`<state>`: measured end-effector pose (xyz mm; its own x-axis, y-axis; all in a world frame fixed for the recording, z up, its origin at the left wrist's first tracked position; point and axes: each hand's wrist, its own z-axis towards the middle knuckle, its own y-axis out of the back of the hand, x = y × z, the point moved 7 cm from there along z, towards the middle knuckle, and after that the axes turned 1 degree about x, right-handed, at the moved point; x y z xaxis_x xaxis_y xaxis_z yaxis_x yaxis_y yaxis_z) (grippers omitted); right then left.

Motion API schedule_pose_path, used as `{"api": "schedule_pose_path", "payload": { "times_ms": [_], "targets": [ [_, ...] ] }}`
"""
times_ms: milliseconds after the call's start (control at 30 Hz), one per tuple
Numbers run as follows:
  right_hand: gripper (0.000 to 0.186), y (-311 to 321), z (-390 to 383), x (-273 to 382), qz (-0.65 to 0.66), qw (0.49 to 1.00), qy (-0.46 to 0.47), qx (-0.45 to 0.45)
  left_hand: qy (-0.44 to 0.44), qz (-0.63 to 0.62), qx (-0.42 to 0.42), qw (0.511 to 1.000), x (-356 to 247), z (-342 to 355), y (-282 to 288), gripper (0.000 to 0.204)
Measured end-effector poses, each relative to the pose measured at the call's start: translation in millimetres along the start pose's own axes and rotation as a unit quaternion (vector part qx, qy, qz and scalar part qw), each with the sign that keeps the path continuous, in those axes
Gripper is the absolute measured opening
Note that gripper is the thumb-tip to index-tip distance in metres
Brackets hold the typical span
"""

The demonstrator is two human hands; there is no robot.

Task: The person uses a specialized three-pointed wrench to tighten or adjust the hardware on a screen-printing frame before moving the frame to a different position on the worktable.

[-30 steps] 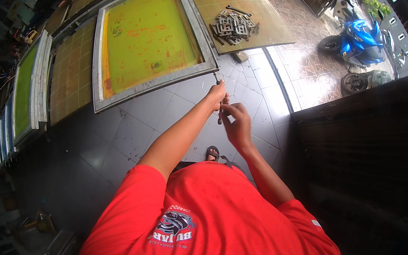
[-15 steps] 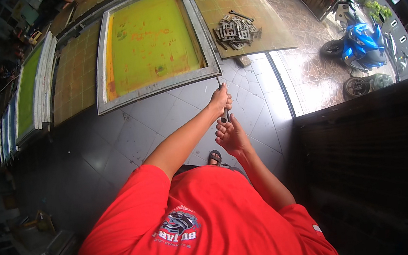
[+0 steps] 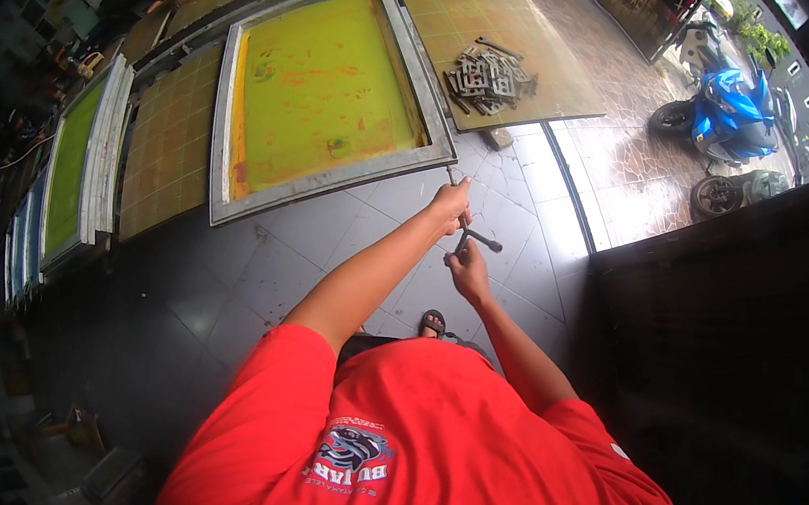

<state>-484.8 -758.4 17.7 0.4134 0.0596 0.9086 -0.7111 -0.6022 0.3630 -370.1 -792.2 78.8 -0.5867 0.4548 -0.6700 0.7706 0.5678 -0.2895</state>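
A dark T-handle socket wrench (image 3: 487,240) reaches up to the near right corner of a screen-printing frame (image 3: 337,183). The frame is grey, with yellow-green mesh marked by reddish stains. My left hand (image 3: 451,207) is closed around the wrench's shaft, just short of that corner. Below it, my right hand (image 3: 469,273) has its fingers closed on one arm of the handle, while the other arm sticks out to the right. The wrench's far end meets the frame's corner, and what it fits onto there is too small to make out.
Right of the frame, a brown board (image 3: 561,90) carries a pile of metal pieces (image 3: 489,78), with a small block (image 3: 498,139) under its near edge. More frames (image 3: 96,168) and another gridded board (image 3: 168,145) stand leftward. A blue motorcycle (image 3: 733,115) is parked at far right.
My right hand has gone from open fingers beside the wrench to closed on its handle. The handle has turned, and one arm now points right. The whole view has shifted slightly.
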Motion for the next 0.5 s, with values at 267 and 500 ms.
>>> {"api": "schedule_pose_path", "payload": {
  "times_ms": [267,500],
  "targets": [
    [0.01,122,20,33,0.074,0.997,-0.015,-0.016,-0.011,-0.142,-0.021,0.99,16,22,-1,0.032],
    [0.034,71,-69,190,-0.014,0.979,0.202,-0.027,0.019,-0.132,-0.009,0.991,15,30,3,0.035]
  ]
}}
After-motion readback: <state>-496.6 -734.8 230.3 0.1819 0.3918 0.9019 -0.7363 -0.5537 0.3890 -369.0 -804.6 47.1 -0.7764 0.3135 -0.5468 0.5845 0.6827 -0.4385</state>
